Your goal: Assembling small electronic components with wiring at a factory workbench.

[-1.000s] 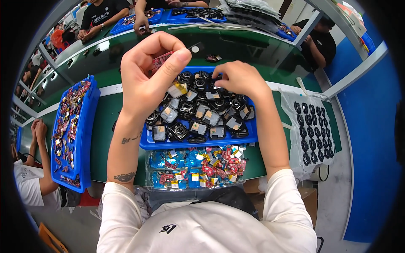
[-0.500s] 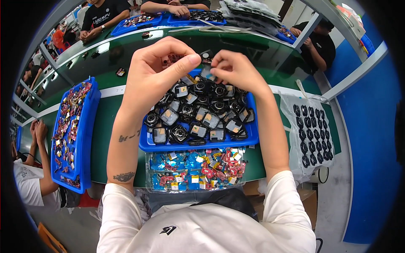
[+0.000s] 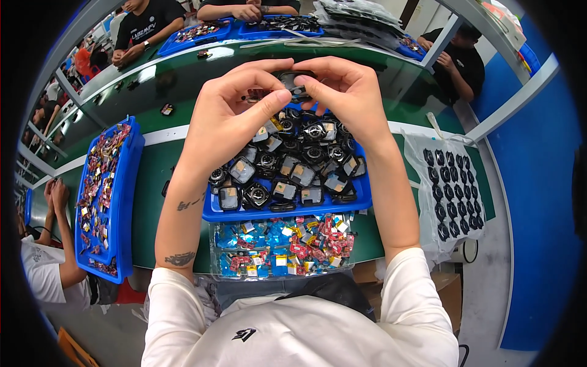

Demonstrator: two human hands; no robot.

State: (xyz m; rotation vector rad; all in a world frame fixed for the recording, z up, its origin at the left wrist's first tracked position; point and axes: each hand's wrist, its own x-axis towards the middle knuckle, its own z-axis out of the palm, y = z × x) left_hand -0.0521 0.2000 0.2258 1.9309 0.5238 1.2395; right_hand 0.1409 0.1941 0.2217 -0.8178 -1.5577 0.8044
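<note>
Above the far end of a blue tray point(image 3: 275, 215), both of my hands grip a black watch case point(image 3: 296, 78). My left hand point(image 3: 229, 113) is curled, its fingertips at the case's left side, and a small red circuit board point(image 3: 258, 94) shows inside the curl. Thumb and fingers of my right hand point(image 3: 350, 92) close round the right side of the case. Part of the case is hidden by the fingers. Beneath my hands the blue tray is heaped with black watch cases point(image 3: 302, 175), some with grey faces bearing tan patches.
A clear plastic tray point(image 3: 214, 244) of red boards and small batteries lies at the near edge. To the left stands another blue tray point(image 3: 129, 202) of parts. Black watch parts point(image 3: 452, 194) lie in rows on a white sheet at right. Co-workers sit across the green bench point(image 3: 165, 144).
My right hand has closed onto a watch case and moved toward my left hand; their fingertips now nearly meet. Before, my right hand was apart, over the tray's far end.
</note>
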